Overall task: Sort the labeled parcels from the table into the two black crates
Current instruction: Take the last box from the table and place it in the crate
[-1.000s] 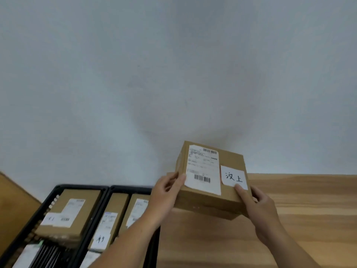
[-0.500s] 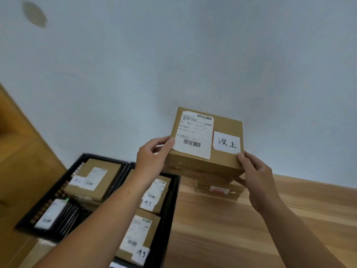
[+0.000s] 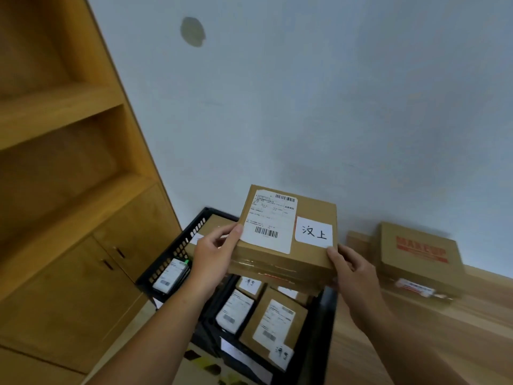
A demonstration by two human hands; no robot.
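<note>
Now held aloft over black crates (image 3: 329, 309): labeled parcel (image 3: 288, 262), gripped at opposite edges by left hand (image 3: 213, 254) and right hand (image 3: 352, 270). Match handwritten tag (image 3: 313, 233) to crate, lower flat, release both sides together.

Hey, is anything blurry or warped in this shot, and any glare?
Head view: the held parcel is fairly sharp, its handwritten tag readable; the red-printed box at right is smeared by motion blur; the shelf unit leans from wide-angle distortion; light is soft, no glare.
</note>
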